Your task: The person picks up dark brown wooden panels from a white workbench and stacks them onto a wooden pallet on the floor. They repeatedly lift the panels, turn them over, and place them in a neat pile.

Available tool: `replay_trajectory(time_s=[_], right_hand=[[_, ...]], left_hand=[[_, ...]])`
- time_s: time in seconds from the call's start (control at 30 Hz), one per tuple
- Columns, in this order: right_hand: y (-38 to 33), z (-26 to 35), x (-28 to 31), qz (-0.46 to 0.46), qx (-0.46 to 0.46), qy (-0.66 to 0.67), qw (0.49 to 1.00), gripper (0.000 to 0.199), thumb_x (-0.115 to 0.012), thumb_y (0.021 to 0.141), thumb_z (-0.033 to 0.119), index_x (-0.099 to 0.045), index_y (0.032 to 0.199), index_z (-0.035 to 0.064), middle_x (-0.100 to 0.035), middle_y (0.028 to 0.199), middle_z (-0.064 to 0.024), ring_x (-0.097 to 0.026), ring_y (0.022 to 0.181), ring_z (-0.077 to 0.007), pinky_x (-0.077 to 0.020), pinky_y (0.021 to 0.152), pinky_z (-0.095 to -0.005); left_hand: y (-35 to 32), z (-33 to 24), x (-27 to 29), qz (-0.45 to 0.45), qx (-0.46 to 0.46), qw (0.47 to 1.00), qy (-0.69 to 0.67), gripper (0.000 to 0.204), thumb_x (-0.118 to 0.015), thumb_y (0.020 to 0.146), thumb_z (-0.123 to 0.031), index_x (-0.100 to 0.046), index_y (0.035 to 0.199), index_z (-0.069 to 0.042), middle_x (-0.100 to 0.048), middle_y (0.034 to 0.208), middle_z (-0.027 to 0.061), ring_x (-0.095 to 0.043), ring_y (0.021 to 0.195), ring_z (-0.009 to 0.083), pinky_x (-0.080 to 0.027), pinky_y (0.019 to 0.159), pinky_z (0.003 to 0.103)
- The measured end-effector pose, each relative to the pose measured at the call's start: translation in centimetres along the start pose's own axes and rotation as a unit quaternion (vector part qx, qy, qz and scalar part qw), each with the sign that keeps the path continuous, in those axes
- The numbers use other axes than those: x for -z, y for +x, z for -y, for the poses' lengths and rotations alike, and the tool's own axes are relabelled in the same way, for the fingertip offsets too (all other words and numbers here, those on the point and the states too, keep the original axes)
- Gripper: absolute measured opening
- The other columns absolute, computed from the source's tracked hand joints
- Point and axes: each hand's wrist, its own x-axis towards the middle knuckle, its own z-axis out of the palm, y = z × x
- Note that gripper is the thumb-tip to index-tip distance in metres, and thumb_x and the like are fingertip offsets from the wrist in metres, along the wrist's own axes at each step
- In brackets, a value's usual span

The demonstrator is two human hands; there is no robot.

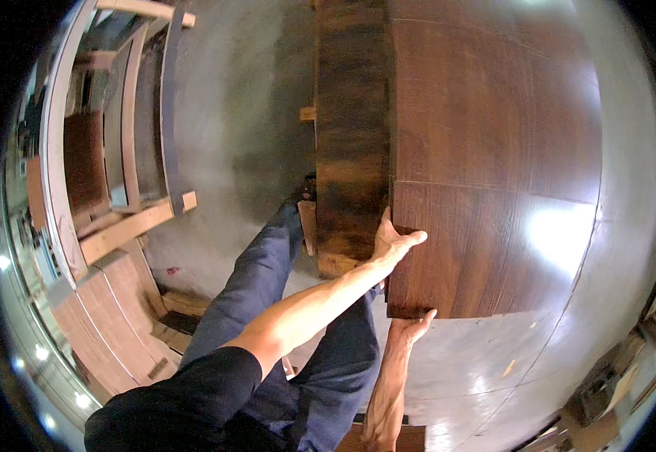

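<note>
A dark brown wood-grain panel [486, 248] lies at the near end of a row of similar panels [486, 105], with a thin seam between them. My left hand [397, 242] is closed on the panel's left edge, its thumb resting on the top face. At the near left corner my right hand [412, 328] grips the front edge from below, the thumb showing at the rim and the fingers hidden underneath. Just left of the panels, a long dark board with a streaky surface [352, 135] runs alongside, seemingly lower down.
A pale timber frame [128, 226] stands at the left, with light wood-grain boards [105, 320] stacked near it. A small wooden block [307, 114] juts from under the streaky board. Wood offcuts [607, 384] lie at the lower right on the grey floor. My legs stand close by.
</note>
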Motion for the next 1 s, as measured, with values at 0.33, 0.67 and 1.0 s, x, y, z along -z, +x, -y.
replay_trajectory(time_s=[0.33,0.67,1.0], right_hand=[[-1.3,0.1,0.9,-0.012,-0.064,-0.176,0.982,0.069,-0.057,0.093,0.055,-0.044,0.142,0.0093,-0.049,0.139,-0.0131,-0.049,0.121,-0.0299,-0.0413,0.101,-0.0471],[-21.3,-3.8,-2.1,-0.008,-0.099,-0.598,0.795,0.04,-0.069,0.09,0.031,-0.068,0.111,-0.0038,-0.067,0.087,-0.0072,-0.065,0.078,-0.0172,-0.0543,0.071,-0.0325],[-21.5,-14.4,-39.6,0.239,0.018,-0.627,0.741,0.05,-0.06,0.097,0.035,-0.058,0.129,-0.0035,-0.068,0.109,-0.0114,-0.066,0.094,-0.0192,-0.053,0.085,-0.0331]], left_hand=[[-0.7,-2.7,4.8,0.099,-0.01,0.994,0.054,0.096,-0.083,0.071,-0.028,-0.034,0.146,0.006,-0.053,0.137,0.0272,-0.052,0.127,0.0392,-0.041,0.11,0.045],[-7.6,-8.2,36.3,0.134,0.146,0.98,0.015,0.033,-0.078,0.084,-0.02,-0.066,0.11,-0.004,-0.07,0.094,0.0058,-0.065,0.08,0.0128,-0.054,0.068,0.03],[-14.3,-12.7,76.5,-0.27,0.121,0.947,-0.128,0.019,-0.068,0.082,-0.008,-0.064,0.099,-0.002,-0.066,0.08,0.0076,-0.065,0.069,0.0164,-0.053,0.06,0.03]])
